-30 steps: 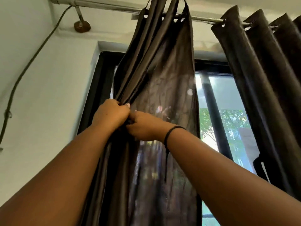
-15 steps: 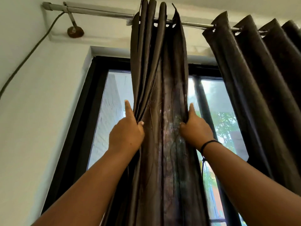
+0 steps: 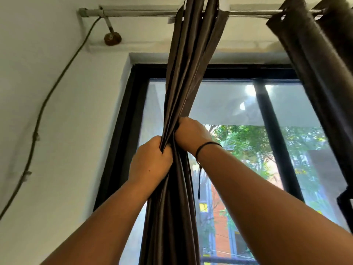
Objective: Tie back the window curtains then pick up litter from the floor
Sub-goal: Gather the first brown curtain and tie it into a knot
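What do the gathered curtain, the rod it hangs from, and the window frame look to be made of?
Gathered curtain: dark brown woven fabric with a slight satin sheen; it folds into soft pleats where both hands bunch it. Rod: looks like dull grey metal tube, matte and scuffed, though painted plastic cannot be ruled out. Window frame: smooth black, likely coated metal or painted wood; the look leaves it open.

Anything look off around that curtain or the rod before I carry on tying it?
Nothing looks damaged. Both hands, left hand and right hand, grip the bunched curtain, which hangs from the rod. One oddity: a loose cable trails unevenly down the wall from the rod's end.
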Tool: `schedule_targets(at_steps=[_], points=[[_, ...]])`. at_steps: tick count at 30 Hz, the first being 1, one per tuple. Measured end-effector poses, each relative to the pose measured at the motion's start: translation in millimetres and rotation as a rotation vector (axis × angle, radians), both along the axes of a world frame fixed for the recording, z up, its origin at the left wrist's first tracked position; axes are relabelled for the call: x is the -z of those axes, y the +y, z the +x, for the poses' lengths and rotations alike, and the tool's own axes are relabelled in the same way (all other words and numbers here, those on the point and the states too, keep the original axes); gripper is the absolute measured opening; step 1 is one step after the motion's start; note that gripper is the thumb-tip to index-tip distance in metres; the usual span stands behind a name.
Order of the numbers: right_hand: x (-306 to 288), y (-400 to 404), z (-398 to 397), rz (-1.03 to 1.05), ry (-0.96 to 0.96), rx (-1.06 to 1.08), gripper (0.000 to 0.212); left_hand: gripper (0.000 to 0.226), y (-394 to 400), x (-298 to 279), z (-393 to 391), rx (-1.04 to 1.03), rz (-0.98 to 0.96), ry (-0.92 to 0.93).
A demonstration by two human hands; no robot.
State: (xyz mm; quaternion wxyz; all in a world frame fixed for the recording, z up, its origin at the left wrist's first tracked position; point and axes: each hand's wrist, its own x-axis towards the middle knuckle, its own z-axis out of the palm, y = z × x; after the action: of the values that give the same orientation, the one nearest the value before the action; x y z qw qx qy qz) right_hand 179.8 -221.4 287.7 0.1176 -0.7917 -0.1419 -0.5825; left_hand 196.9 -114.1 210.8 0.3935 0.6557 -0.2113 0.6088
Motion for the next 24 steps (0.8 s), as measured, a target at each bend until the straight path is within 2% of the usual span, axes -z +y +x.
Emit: schedule_targets(at_steps=[5, 9, 12, 15, 17, 18, 19, 21, 22, 23, 24], points=[[-7, 56, -11, -0.014, -0.016, -0.122, 0.024, 0.016, 49, -8, -9, -0.133, -0.027, -0.055], [-11, 101, -18, -0.103, 0.017, -0.162, 0.024, 0.015, 89, -13, -17, -0.229, -0.053, -0.061], [-11, 103, -15, -0.126, -0.001, -0.136, 0.025, 0.013, 104, -9, -17, -0.212, -0.042, -0.035], [7, 81, -8, -0.142, -0.001, -0.131, 0.025, 0.016, 87, -1, -13, -0.18, -0.015, -0.03], [27, 65, -2, -0.078, 0.045, -0.276, 0.022, 0.012, 65, 8, -10, -0.115, 0.003, -0.045], [38, 57, 0, 0.029, 0.077, -0.416, 0.022, 0.011, 52, 15, -9, -0.07, 0.02, -0.053], [50, 51, 1, 0.174, 0.127, -0.569, 0.027, 0.012, 39, 24, -8, -0.026, 0.051, -0.059], [71, 39, 0, 0.477, 0.294, -0.784, 0.073, 0.013, 15, 41, -4, 0.044, 0.141, -0.058], [81, 33, 1, 0.575, 0.36, -0.807, 0.097, 0.015, 4, 50, -2, 0.07, 0.177, -0.05], [92, 27, 1, 0.636, 0.384, -0.794, 0.108, 0.021, -7, 58, 0, 0.094, 0.195, -0.039], [102, 20, 2, 0.678, 0.385, -0.774, 0.11, 0.027, -16, 66, 3, 0.123, 0.196, -0.028]])
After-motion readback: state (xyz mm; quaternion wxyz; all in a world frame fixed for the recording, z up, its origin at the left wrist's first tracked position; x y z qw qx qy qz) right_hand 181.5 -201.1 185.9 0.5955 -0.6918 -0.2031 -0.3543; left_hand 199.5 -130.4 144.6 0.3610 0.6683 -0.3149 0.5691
